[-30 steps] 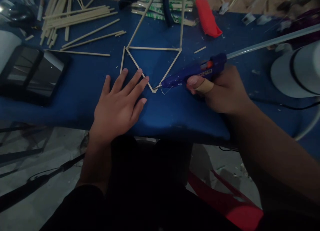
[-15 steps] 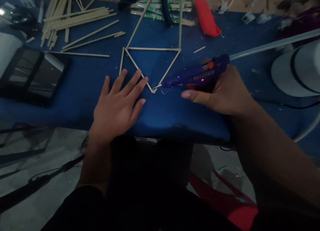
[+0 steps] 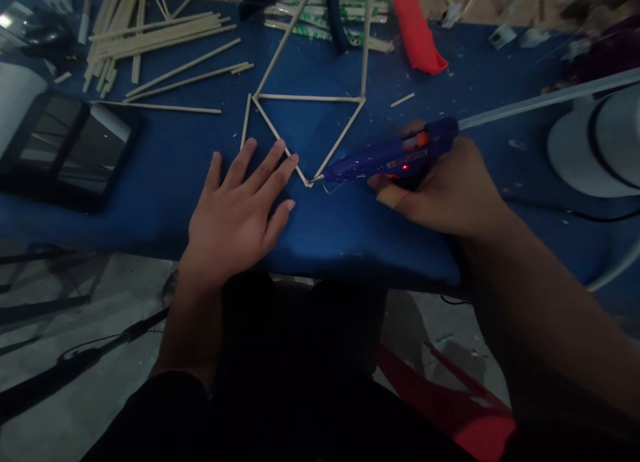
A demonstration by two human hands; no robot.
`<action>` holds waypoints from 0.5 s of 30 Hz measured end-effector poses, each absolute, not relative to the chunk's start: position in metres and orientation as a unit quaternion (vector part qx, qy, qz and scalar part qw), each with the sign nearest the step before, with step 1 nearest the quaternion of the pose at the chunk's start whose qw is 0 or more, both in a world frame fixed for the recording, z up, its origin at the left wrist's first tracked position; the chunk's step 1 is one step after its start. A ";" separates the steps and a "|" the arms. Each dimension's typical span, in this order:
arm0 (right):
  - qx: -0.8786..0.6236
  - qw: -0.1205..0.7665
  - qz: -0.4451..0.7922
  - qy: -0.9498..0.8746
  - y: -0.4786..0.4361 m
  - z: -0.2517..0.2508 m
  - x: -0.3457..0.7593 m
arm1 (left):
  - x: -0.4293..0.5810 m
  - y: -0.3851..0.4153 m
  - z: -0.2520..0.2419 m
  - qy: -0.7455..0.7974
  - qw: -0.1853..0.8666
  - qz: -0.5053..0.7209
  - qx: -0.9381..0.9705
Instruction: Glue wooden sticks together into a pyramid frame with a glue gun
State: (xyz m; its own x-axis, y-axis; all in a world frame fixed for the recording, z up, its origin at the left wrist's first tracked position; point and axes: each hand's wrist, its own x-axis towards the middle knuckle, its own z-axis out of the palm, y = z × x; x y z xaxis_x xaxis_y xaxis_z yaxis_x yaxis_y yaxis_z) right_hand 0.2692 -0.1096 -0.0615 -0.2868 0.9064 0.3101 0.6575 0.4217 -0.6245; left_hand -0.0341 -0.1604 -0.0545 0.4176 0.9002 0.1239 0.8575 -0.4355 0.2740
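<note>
My left hand (image 3: 237,212) lies flat with fingers spread, its fingertips on the left lower stick of a frame of thin wooden sticks (image 3: 310,98). A separate short stick (image 3: 245,122) reaches under the same hand. My right hand (image 3: 450,189) is wrapped round a blue glue gun (image 3: 385,157) with a small red light and a clear glue stick (image 3: 545,95) out of its back. The gun's metal nozzle touches the frame's near corner, where two sticks meet. A fine glue thread hangs by the nozzle.
Loose sticks (image 3: 165,39) are piled at the back left, near a black device (image 3: 65,152) on the left. Behind the frame are a dark blue tool (image 3: 333,15) and a red-orange object (image 3: 419,39). A white cylinder (image 3: 595,142) stands at the right, with a cable beside it.
My right thumb has moved in closer to the gun's trigger. The nozzle stays at the same corner, and my left hand keeps its place on the stick. The view has shifted slightly.
</note>
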 end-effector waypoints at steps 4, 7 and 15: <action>-0.492 0.317 0.179 -0.791 -0.110 -0.059 0.270 | -0.034 -0.160 -0.054 0.525 0.081 0.127 0.838; -0.500 0.323 0.179 -0.783 -0.110 -0.060 0.272 | -0.034 -0.160 -0.053 0.527 0.080 0.116 0.838; -0.513 0.300 0.152 -0.789 -0.110 -0.063 0.275 | -0.034 -0.159 -0.052 0.531 0.094 0.110 0.835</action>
